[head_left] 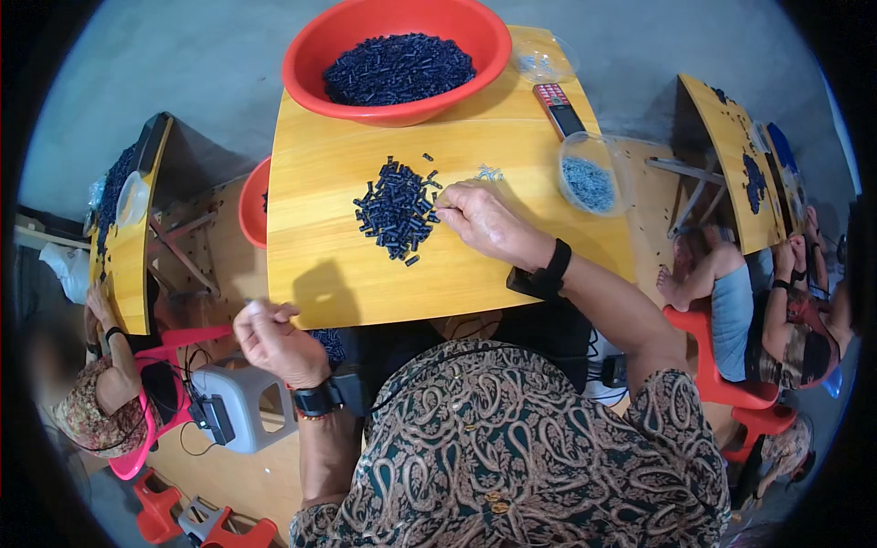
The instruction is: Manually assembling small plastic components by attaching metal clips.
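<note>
On the yellow table lies a heap of small black tube-shaped plastic pieces (393,212). My right hand (491,224) is at the heap's right edge, its thumb and fingers pinched together beside the nearest pieces. Whether a piece sits between those fingertips is hidden. My left hand (277,345) hovers off the table's front left corner with its fingers curled in, and anything inside them is too small to make out. Beyond my right hand is a little cluster of thin silvery pins (490,173). A clear round tub (589,151) with many more of these small metal parts stands to the right.
A large red basin (397,111) full of black pieces stands at the table's (311,196) far side. Back right are a red mobile phone (558,110) and a clear lid (564,57). Another red basin (253,208) is left of the table. People work at tables on both sides.
</note>
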Available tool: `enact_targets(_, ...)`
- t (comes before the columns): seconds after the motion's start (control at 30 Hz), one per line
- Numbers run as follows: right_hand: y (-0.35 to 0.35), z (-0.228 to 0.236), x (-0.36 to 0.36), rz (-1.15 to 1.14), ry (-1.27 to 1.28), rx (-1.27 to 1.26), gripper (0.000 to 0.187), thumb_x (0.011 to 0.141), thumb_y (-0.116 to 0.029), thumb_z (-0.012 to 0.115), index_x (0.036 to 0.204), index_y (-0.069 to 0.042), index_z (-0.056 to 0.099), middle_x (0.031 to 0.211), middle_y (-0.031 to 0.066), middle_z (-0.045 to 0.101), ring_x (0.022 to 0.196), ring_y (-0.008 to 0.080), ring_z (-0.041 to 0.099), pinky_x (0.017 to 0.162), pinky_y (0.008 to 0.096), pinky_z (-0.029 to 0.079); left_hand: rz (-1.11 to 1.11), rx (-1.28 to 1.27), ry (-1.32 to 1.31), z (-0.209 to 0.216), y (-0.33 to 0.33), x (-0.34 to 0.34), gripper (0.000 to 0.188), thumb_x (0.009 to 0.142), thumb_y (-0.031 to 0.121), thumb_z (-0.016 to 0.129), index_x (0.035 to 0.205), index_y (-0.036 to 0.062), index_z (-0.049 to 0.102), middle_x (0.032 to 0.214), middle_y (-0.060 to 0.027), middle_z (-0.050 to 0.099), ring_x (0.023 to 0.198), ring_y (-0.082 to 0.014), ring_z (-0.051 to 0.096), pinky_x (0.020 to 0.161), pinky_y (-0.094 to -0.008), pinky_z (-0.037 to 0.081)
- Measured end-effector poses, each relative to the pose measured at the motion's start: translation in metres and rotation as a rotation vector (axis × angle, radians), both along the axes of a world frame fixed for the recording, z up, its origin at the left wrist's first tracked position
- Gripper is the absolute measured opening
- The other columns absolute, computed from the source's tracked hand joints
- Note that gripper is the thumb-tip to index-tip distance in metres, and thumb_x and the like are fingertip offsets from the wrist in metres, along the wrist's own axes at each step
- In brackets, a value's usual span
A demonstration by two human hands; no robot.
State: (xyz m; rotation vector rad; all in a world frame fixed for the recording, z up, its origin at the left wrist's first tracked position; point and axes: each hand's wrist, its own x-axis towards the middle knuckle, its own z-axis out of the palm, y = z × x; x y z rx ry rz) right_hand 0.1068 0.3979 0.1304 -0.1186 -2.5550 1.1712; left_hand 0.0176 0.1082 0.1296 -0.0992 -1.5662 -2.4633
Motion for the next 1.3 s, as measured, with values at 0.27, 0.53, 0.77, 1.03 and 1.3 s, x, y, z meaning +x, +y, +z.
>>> enact_targets(0.27, -0.002, 0.011, -0.006, 0.007, -0.132, 0.203, 0.014, 0.082, -0.005, 0.056, 0.073, 0.005, 0.057, 0.074, 0.0251, 0.061, 0.075, 0.0424, 0.061, 0.069, 0.0474, 0.048, 0.246, 0.018, -0.441, -0.075, -0.081, -0.024, 0.023, 0.098, 0.028, 0.053, 0.082, 0.0119, 0.052, 0.067, 0.0028, 0.048, 0.055, -0.0086, 0.045, 0.055, -0.0243, 0.042)
enact_targets(0.53, 0.007, 0.001, 0.006, -0.059, 0.044, -0.018, 0.010, 0.084, -0.005, 0.059, 0.082, 0.005, 0.058, 0.073, 0.0192, 0.063, 0.063, 0.0319, 0.063, 0.060, 0.0389, 0.051, 0.160, -0.209, -0.816, -0.127, -0.095, -0.036, 0.020, 0.097, 0.031, 0.049, 0.095, 0.0135, 0.058, 0.066, 0.0037, 0.050, 0.056, -0.0097, 0.048, 0.053, -0.0301, 0.046)
enact_targets(0.77, -0.017, 0.024, 0.035, -0.144, -0.106, -0.661, 0.010, 0.093, -0.008, 0.060, 0.096, 0.001, 0.060, 0.075, 0.0037, 0.062, 0.063, 0.0081, 0.061, 0.053, 0.0243, 0.049, 0.249, -0.320, 0.046, 0.004, -0.002, -0.005, 0.013, 0.092, 0.008, 0.061, 0.102, 0.0014, 0.058, 0.083, -0.0037, 0.061, 0.068, -0.0094, 0.054, 0.064, -0.0236, 0.046)
enact_targets(1.03, -0.061, 0.011, 0.044, 0.046, -0.061, -0.866, 0.011, 0.094, -0.009, 0.059, 0.099, 0.000, 0.060, 0.079, 0.0034, 0.063, 0.065, 0.0082, 0.061, 0.057, 0.0231, 0.051, -0.818, -0.328, -0.065, 0.018, 0.077, 0.043, 0.010, 0.087, 0.003, 0.069, 0.096, -0.0007, 0.065, 0.092, -0.0030, 0.064, 0.083, -0.0090, 0.059, 0.076, -0.0237, 0.048)
enact_targets(1.3, -0.051, 0.019, 0.053, -0.011, -0.060, -0.631, 0.008, 0.090, -0.008, 0.061, 0.092, 0.001, 0.062, 0.079, 0.0076, 0.065, 0.073, 0.0145, 0.064, 0.066, 0.0287, 0.052, -0.870, -0.238, -0.082, -0.005, 0.093, 0.041, 0.008, 0.090, 0.005, 0.066, 0.095, -0.0005, 0.062, 0.089, -0.0050, 0.066, 0.078, -0.0095, 0.061, 0.075, -0.0241, 0.050)
